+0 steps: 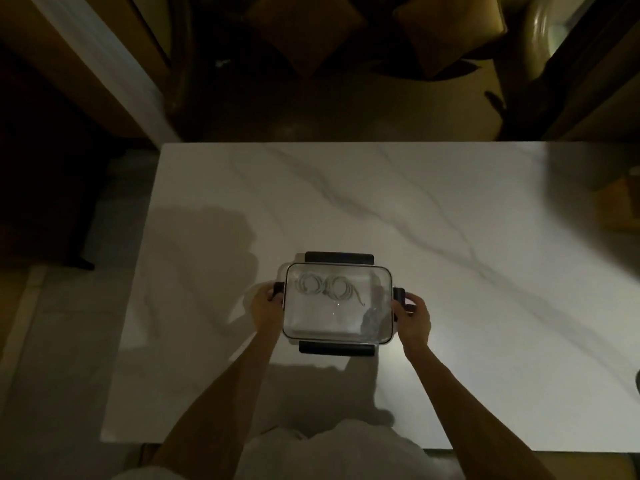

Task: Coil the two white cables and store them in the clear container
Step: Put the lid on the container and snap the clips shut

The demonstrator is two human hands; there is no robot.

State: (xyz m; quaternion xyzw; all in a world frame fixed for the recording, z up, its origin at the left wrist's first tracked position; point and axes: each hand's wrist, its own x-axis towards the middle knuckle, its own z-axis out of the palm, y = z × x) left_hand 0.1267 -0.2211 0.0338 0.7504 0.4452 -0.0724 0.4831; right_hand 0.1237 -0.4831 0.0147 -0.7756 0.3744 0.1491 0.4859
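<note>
Hands grip clear container (337, 325) side latches (left hand (266, 308), right hand (412, 317)); two coiled cables (327, 285) inside, marble table (450, 220).

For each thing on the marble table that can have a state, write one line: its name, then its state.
Clear container: on the table, lid on.
Left cable: coiled, inside the container.
Right cable: coiled, inside, beside the other, one end trailing.
Long-side clips: appear folded against the lid.
Left hand: on the left end clip.
Right hand: on the right end clip.
</note>
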